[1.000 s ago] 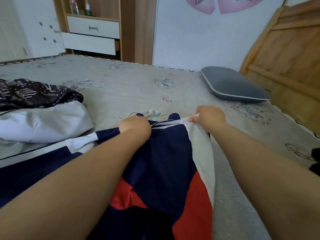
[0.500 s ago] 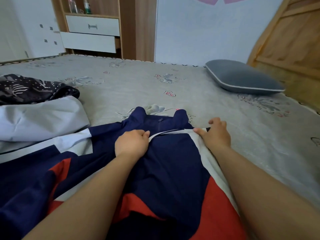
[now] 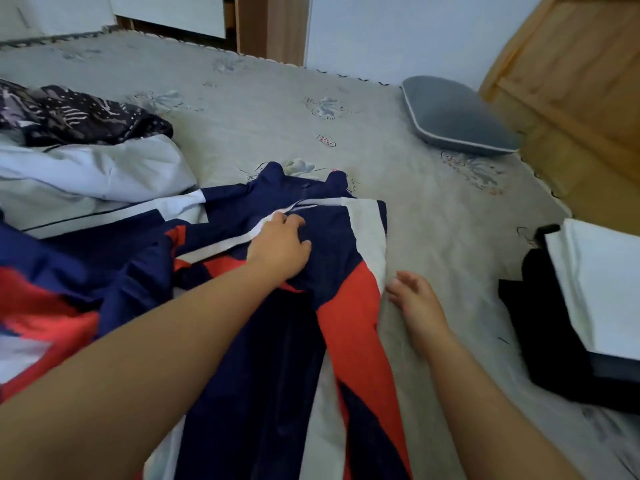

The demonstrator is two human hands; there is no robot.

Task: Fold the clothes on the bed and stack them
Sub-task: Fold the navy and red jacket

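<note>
Bed (image 3: 277,109), one: pale grey printed cover, fills most of the frame from upper left to lower right.

Jacket (image 3: 332,244), one: navy with red and white panels, spread on the bed at centre and lower left, collar toward the top of the frame. One front panel lies over the body; a sleeve or side runs off toward the left edge, somewhat blurred.

Left hand (image 3: 280,249), one: centre of the frame, resting on the jacket chest just below the collar, fingers curled onto the cloth beside the white stripe. Whether they pinch the cloth or only press it cannot be told.

Right hand (image 3: 415,301), one: right of centre, just beside the jacket's right edge, lying on the bed cover with fingers loosely spread and holding nothing.

Unfolded clothes, two, upper left: a dark patterned garment (image 3: 79,116) lying on top of a white garment (image 3: 90,171), both crumpled; the white one touches the jacket's far-left part.

Folded stack (image 3: 568,323), one, right edge of the frame: a black piece underneath, a white piece (image 3: 602,289) on top, and a grey layer showing at the lower right edge. Well apart from the jacket.

Pillow (image 3: 453,116), one: grey with pale piping, upper right, on the bed next to a wooden board (image 3: 571,71).

Drawer unit (image 3: 173,10), one: white fronts, top left, beyond the bed.
</note>
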